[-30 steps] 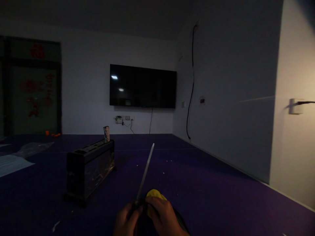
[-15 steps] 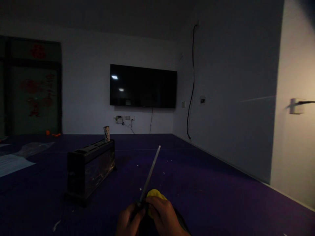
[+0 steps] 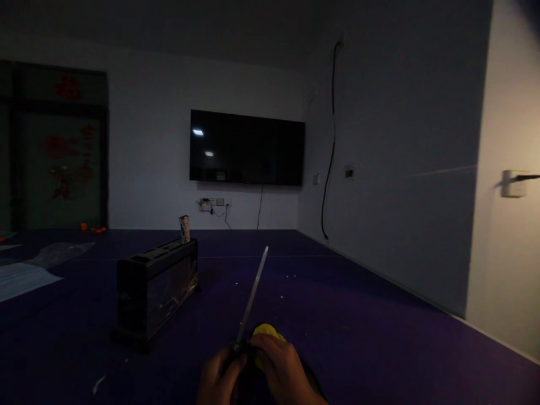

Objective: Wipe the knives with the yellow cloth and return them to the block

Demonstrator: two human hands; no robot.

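Low in the middle, my left hand (image 3: 219, 377) is closed round the dark base of a long, thin grey rod (image 3: 254, 292), which points up and away, leaning right. Right beside it, my right hand (image 3: 282, 365) has its fingers bent together near the rod's base. What those fingers pinch is hidden. A yellow rounded thing (image 3: 266, 330) with a dark edge shows just behind the right fingers; its kind is unclear. Left of the hands stands a long black box (image 3: 171, 292) with slots in its top and a pale, patterned piece sticking up from its far end.
The purple surface (image 3: 358, 337) carries small white scraps. White paper (image 3: 25, 281) and clear plastic film (image 3: 63, 253) lie at the left, with orange bits (image 3: 84, 226) farther back. A television (image 3: 247, 149) hangs on the far wall; a black cable (image 3: 329, 185) runs down the right wall.
The rod's tip has swung slightly to the left. Both hands stay almost where they were, and the whole view has shifted a little.
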